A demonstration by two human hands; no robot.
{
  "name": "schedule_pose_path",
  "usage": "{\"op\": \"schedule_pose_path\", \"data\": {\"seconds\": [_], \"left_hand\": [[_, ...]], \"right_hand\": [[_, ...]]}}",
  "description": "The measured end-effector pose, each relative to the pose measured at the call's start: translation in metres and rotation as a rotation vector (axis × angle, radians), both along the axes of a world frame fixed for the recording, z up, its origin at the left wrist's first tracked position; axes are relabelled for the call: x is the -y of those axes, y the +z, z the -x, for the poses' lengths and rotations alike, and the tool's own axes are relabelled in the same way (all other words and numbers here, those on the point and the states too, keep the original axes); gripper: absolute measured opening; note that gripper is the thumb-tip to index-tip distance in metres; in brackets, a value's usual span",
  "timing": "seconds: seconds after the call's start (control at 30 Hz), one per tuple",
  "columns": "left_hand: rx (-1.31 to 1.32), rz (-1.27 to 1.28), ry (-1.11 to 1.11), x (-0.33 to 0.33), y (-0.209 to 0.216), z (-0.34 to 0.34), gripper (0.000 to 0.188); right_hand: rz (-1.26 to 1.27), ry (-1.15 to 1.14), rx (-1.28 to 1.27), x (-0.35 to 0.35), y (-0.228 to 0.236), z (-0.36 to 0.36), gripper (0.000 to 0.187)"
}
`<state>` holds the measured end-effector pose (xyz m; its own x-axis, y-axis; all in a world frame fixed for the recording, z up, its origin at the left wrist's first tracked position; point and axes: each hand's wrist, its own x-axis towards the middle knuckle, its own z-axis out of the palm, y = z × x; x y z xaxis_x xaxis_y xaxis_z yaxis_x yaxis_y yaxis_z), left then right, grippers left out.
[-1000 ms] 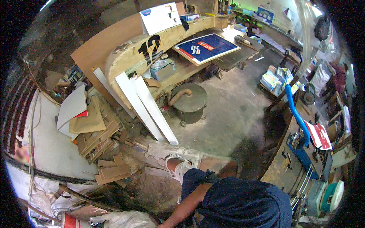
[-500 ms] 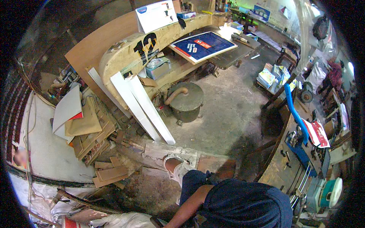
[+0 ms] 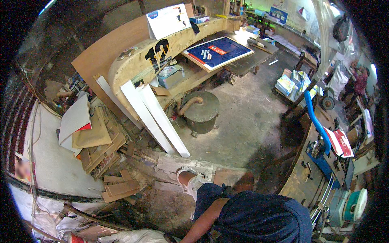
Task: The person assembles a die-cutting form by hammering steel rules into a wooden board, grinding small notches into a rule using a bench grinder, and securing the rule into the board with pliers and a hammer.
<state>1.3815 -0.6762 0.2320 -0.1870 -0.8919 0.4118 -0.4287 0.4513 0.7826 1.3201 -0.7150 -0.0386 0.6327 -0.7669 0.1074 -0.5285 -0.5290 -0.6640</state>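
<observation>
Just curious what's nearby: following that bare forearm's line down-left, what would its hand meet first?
The hand isn't visible, so its aim is uncertain. Following the bare forearm, the lower edge cuts off the view before any obstacle clearly shows; crumpled pale sheeting lies left, depth unclear.

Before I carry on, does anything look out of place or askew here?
Yes, on the left: flat brown pieces lie loose on the floor beside an untidy pile of boards, its edges uneven. Two long white panels also slant down by the curved counter, at slightly different angles.
</observation>
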Motion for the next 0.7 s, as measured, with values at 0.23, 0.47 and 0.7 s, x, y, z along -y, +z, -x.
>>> {"op": "schedule_pose_path", "data": {"seconds": [0.23, 0.47, 0.7], "left_hand": [[0.024, -0.149, 0.050, 0.001, -0.021, -0.075, 0.043], [-0.329, -0.504, 0.213, -0.014, -0.023, -0.098, 0.026], [-0.830, -0.608, 0.299, -0.104, 0.000, -0.140, 0.022]], "right_hand": [[0.009, 0.311, 0.105, 0.005, 0.000, -0.068, 0.082], [-0.100, 0.233, -0.065, -0.010, 0.026, -0.020, 0.060], [-0.199, 0.289, -0.373, -0.022, 0.057, -0.029, 0.068]]}}
